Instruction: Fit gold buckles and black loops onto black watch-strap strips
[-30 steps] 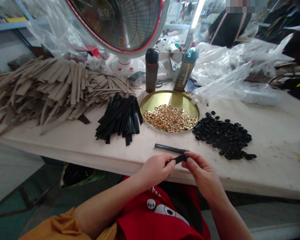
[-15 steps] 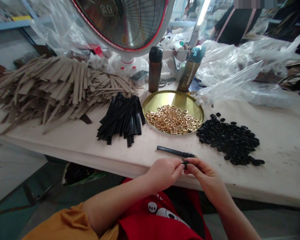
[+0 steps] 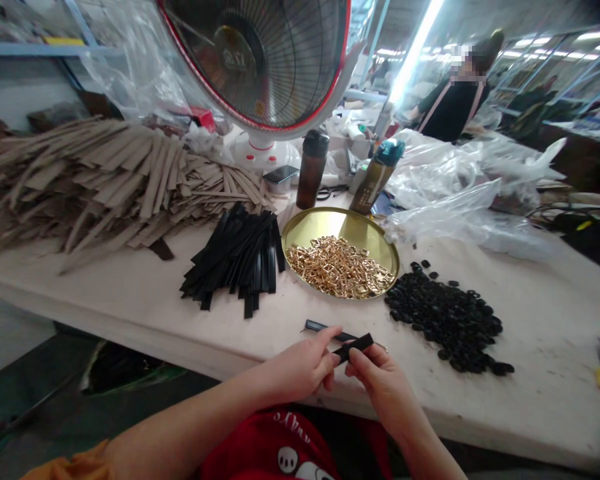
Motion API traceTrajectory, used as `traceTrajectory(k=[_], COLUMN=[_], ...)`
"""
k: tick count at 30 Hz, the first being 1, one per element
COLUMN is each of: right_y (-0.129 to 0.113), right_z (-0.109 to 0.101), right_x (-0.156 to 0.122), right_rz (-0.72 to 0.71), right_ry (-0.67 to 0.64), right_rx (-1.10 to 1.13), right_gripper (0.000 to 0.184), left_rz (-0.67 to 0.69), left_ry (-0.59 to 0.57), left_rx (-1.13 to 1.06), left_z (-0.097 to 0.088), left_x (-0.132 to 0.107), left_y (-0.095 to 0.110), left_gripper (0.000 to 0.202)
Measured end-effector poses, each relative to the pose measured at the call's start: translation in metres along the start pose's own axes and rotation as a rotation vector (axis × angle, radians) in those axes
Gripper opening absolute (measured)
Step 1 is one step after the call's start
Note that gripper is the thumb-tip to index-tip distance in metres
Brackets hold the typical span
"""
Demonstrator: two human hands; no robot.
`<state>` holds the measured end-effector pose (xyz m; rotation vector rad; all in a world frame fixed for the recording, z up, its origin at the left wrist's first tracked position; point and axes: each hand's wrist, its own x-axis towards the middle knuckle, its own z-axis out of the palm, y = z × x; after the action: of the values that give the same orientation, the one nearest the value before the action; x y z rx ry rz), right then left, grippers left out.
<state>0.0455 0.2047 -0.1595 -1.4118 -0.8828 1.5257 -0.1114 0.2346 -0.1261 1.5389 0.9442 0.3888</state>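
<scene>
Both my hands meet at the table's near edge, pinched on one short black strap piece. My left hand grips its lower left end, fingers curled. My right hand holds it from below on the right. Just beyond my fingers another black strap lies flat on the table. A bundle of black straps sits further back on the left. A gold tray holds several gold buckles. To its right is a heap of small black loops.
A big pile of tan strips covers the left of the table. A fan, two bottles and clear plastic bags stand behind. Another person works far back right.
The black strap piece now sticks out between my fingers, angled up to the right. The camera has tilted up, so the table contents sit lower in the picture.
</scene>
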Motion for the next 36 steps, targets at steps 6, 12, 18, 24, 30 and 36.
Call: traceTrajectory(k=[6, 12, 18, 24, 30, 36], right_y=[-0.036, -0.073, -0.08, -0.082, -0.07, -0.057], right_z=[-0.025, -0.056, -0.054, -0.049, -0.026, -0.015], right_x=[0.056, 0.13, 0.142, 0.081, 0.009, -0.01], right_rz=[-0.349, -0.515, -0.543, -0.426, -0.02, 0.001], right_ry=[-0.05, 0.048, -0.059, -0.102, -0.33, -0.446], right_rx=[-0.677, -1.751, -1.736, -0.994, -0.086, -0.094], right_gripper=[0.033, 0.02, 0.015, 0.015, 0.022, 0.02], left_rz=[0.065, 0.014, -0.026, 0.002, 0.059, 0.025], left_ry=[0.191, 0.254, 0.237, 0.279, 0.247, 0.179], left_rx=[-0.137, -0.224, -0.224, -0.256, -0.27, -0.231], left_z=[-0.022, -0.029, -0.02, -0.016, -0.011, -0.004], left_x=[0.011, 0.007, -0.001, -0.003, 0.0, -0.004], left_y=[-0.004, -0.014, -0.017, -0.006, 0.022, 0.027], left_gripper=[0.044, 0.036, 0.032, 0.024, 0.031, 0.028])
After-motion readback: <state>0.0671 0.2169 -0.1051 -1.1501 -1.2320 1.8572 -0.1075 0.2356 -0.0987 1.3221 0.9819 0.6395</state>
